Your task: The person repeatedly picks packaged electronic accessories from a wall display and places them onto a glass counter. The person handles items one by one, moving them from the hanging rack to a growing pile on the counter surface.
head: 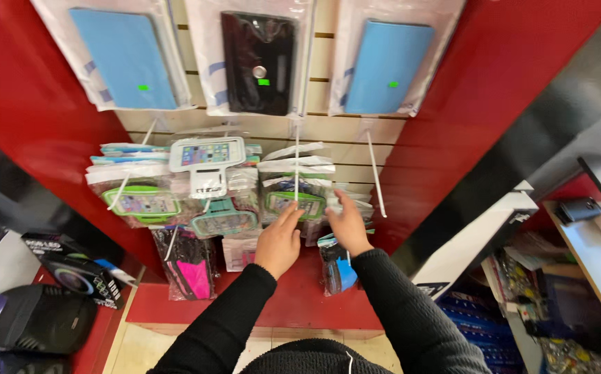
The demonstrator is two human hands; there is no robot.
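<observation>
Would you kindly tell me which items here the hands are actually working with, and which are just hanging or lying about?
In hand:
- left hand and right hand, both touching the bagged green armband pouches on the middle hook

Just about:
- blue cases and black case hung above
- white phone holder
- pink pouch
- black speaker on the floor
- bare hook

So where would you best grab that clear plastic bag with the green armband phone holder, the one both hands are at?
Probably by the top edge of the clear bag with the green armband holder, coming straight from the front. It hangs on a white peg, so it slides off forward. The left hand and right hand already touch it.
</observation>
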